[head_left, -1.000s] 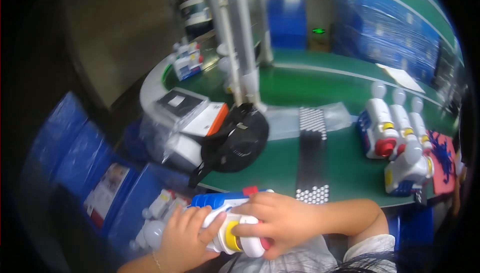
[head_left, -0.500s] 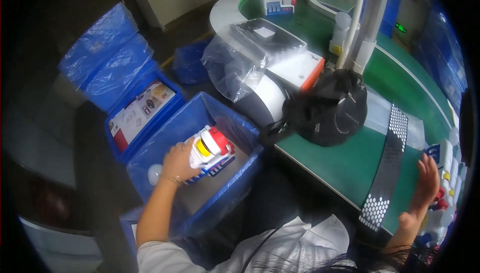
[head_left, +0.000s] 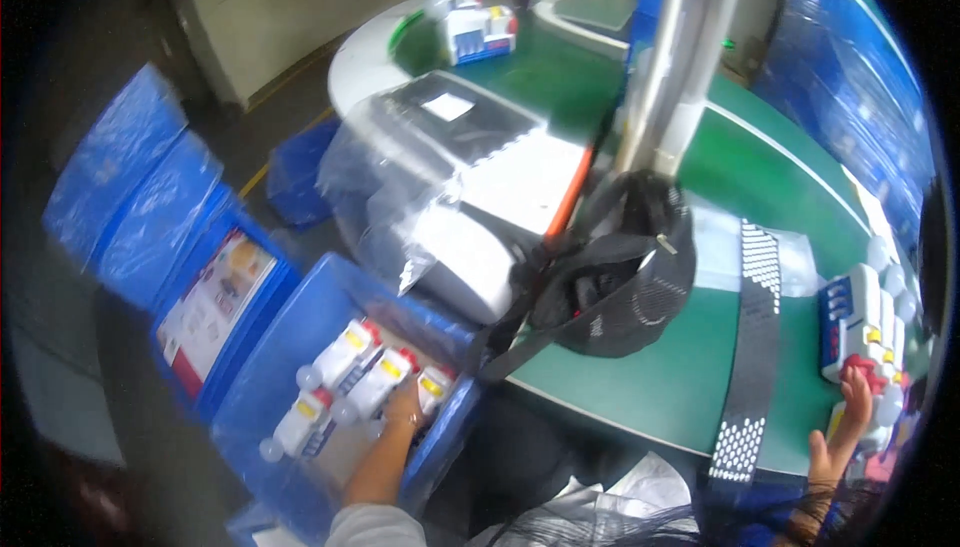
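My left hand (head_left: 404,405) reaches down into a blue plastic-lined bin (head_left: 330,292), in among several white toy vehicles with red and yellow tops. It is against one toy vehicle (head_left: 383,383) and beside another (head_left: 433,387); its fingers are mostly hidden and blurred, so I cannot make out a grip. More of these toys, one a toy vehicle (head_left: 303,421) with a pale round knob, lie nearer the bin's left side. At far right my right hand (head_left: 845,430) has its fingers raised and apart, next to a row of similar white toys (head_left: 850,322) on the green table.
A black bag (head_left: 640,307) sits on the green table (head_left: 590,407) near its edge. A black strip with white dots (head_left: 748,367) lies right of it. Behind are a white box (head_left: 510,182) and clear plastic; a blue crate (head_left: 285,282) with a printed sheet is at left.
The view has shifted, and my left hand sits lower in the bin, nearer its right side. Several toys now show where one was visible. My right hand remains beside the row, fingers still spread.
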Demonstrator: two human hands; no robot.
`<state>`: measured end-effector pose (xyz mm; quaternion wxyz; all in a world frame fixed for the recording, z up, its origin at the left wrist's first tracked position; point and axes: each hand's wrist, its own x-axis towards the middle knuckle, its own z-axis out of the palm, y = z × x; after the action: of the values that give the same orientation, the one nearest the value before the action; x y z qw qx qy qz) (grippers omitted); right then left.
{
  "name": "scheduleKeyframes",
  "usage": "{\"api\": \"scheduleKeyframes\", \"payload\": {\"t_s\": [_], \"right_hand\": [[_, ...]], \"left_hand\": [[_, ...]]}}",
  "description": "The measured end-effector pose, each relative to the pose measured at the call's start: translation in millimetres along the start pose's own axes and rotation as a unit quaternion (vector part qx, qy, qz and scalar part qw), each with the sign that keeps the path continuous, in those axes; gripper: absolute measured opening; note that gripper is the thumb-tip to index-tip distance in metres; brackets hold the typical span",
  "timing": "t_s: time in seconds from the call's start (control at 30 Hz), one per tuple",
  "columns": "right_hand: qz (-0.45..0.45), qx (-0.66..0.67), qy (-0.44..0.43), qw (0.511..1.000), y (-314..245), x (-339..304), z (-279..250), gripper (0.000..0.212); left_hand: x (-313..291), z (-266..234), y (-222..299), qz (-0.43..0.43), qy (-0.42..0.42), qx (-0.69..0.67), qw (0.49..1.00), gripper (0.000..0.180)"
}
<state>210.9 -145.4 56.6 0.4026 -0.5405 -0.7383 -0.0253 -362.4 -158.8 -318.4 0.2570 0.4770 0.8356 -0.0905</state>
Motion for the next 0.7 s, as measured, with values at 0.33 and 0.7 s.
{"api": "scheduleKeyframes", "payload": {"t_s": [0.33,0.7], "right_hand": [[-0.057,-0.021,-0.128,0.990,34.0,104.1,85.2,0.049],[-0.096,-0.070,-0.066,0.991,97.2,308.1,244.1,0.061]], "left_hand": [[22.1,31.1,-8.6,0.064,0.027,0.031,0.997,0.078],[-47.6,-35.1,1.8,0.196,0.162,-0.086,0.963,0.062]]}}
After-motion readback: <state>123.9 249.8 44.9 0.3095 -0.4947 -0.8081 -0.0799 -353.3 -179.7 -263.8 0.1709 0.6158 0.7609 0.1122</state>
